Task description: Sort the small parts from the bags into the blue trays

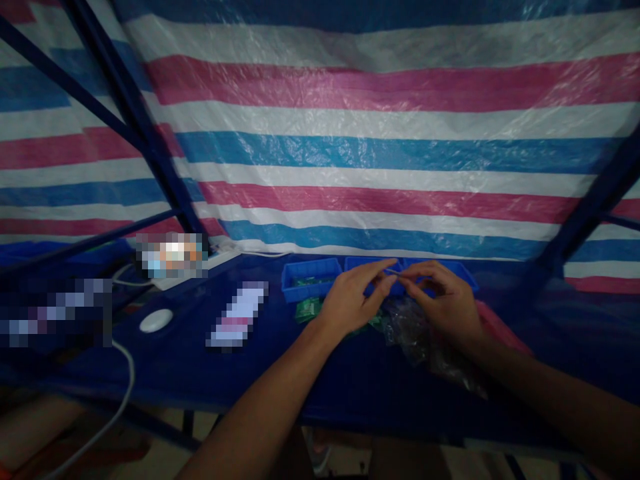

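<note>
My left hand (pixel 356 297) and my right hand (pixel 445 300) meet above the blue table, fingertips almost touching. Between them is a small thin dark piece (pixel 393 271), too small to name. The right thumb and forefinger pinch one end of it, and the left fingers close around the other. Blue plastic bins stand just behind the hands; the left bin (pixel 311 280) holds green items. Small green packets (pixel 308 309) lie in front of that bin, partly behind my left hand. Clear plastic bags (pixel 413 330) lie below my right hand.
A pixelated phone-like slab (pixel 237 315) and a white oval object (pixel 156 321) lie to the left on the table (pixel 350 380). A white power strip (pixel 223 259) and cable (pixel 131 373) are further left. Red plastic (pixel 505 327) lies behind my right forearm. Blue metal posts (pixel 165 173) frame a striped sheet.
</note>
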Demonstrator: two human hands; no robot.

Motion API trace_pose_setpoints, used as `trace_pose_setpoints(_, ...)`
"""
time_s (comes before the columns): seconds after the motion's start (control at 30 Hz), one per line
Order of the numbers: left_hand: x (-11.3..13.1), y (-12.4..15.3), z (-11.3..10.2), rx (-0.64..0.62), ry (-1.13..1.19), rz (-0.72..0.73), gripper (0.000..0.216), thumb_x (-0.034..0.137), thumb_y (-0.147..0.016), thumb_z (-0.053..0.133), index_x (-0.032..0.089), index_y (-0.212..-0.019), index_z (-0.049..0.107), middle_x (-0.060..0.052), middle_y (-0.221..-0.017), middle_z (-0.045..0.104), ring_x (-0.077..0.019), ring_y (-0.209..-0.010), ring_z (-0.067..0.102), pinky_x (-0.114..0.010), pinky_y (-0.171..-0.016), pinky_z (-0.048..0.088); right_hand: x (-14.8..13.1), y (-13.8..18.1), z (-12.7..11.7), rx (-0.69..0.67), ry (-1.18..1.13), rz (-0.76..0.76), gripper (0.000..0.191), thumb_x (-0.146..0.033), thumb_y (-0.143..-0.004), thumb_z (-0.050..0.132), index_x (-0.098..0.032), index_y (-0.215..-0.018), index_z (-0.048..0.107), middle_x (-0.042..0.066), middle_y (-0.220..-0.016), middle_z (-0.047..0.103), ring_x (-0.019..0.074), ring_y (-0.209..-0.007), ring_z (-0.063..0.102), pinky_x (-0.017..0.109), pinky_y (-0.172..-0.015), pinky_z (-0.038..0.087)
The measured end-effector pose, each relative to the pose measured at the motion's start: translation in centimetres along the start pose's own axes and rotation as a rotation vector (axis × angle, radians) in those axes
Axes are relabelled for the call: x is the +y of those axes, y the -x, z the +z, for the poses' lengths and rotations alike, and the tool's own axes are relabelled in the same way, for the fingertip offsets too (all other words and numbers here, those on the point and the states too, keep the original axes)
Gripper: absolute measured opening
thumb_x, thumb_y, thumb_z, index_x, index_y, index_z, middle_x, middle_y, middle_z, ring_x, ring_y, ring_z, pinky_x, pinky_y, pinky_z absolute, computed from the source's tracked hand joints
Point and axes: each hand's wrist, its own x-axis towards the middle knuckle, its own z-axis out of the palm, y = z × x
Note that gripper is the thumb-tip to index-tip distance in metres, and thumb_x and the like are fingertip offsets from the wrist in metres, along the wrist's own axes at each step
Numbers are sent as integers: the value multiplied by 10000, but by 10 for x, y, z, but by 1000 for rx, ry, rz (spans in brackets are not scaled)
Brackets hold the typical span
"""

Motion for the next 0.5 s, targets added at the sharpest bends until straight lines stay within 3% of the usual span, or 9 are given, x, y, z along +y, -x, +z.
trace_pose_setpoints(0.07,3,-1,1,-77,54,15,316,343,-1075,524,215,-1319,679,-69,-1204,766,-201,-1096,723,-349,-1016,563,-1,0,-1,-47,46,-117,32,-271,-958,719,-267,-960,750,56,-1026,745,224,-870,707,381,-756,584)
trace_pose_setpoints(0.17,4,-3,3,-46,76,-9,258,335,-1063,544,206,-1184,732,-69,-1159,780,-206,-1086,733,-345,-995,571,-3,-1,-2,-98,72,-215,43,-234,-953,726,-271,-956,748,53,-1012,753,238,-950,709,415,-862,579)
trace_pose_setpoints(0.3,-1,-5,4,88,47,-79,144,238,-996,636,201,-1091,737,-43,-1031,790,-180,-929,747,-315,-899,587,-6,-3,-3,-78,76,-215,74,-258,-954,738,-278,-1019,767,79,-1156,736,267,-1129,685,467,-1001,543)
trace_pose_setpoints(0.4,-6,-3,5,78,11,-84,113,178,-973,638,200,-1064,703,-26,-995,774,-173,-905,737,-303,-865,581,-7,-3,-3,-102,91,-182,125,-270,-983,692,-286,-1076,774,92,-1382,658,290,-1294,625,499,-1092,502)
trace_pose_setpoints(0.5,-10,-2,5,50,-39,-86,123,193,-987,620,203,-1105,653,-27,-996,752,-181,-924,732,-315,-871,584,-7,-2,-3,-185,82,-183,211,-259,-1021,626,-304,-1182,754,74,-1364,689,279,-1304,631,500,-1119,500)
